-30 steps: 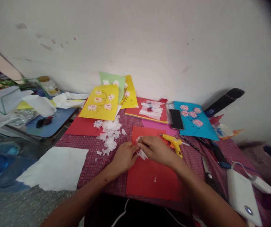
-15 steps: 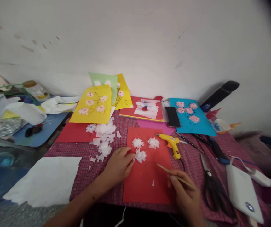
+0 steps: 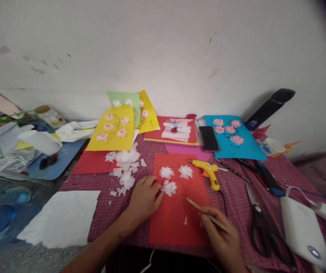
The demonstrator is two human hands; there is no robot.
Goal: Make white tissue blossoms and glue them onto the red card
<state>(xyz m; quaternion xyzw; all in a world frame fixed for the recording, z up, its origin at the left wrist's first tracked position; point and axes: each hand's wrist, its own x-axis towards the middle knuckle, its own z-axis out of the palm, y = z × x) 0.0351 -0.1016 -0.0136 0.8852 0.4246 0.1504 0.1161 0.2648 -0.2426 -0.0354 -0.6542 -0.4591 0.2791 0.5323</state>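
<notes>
Paper, one red sheet (image 3: 171, 223), lies on a checked tablecloth (image 3: 103, 212) straight in front of the person, its long axis running away from the body toward the wall. Three white crumpled-paper flowers (image 3: 169, 187) sit on its far half, two at the back and one nearer, with thin dark curved lines beside them. Pinched between the thumb and fingers of the right hand (image 3: 222, 235) is a slim wooden stick (image 3: 194, 204), like a pencil. It slants diagonally: its tip points away and to the left, over the middle of the sheet, and its blunt end toward the near right. Whether the tip touches the paper is too small to tell. The left hand (image 3: 144, 197) lies back up at the sheet's left edge, fingers bent and slightly spread, just beside the nearest flower. Beyond that hand is a heap of white scraps (image 3: 127, 167). At the sheet's far right corner, a yellow glue gun (image 3: 210, 172) points its nozzle left; black-handled scissors (image 3: 257, 208) lie farther right, blades pointing away.
</notes>
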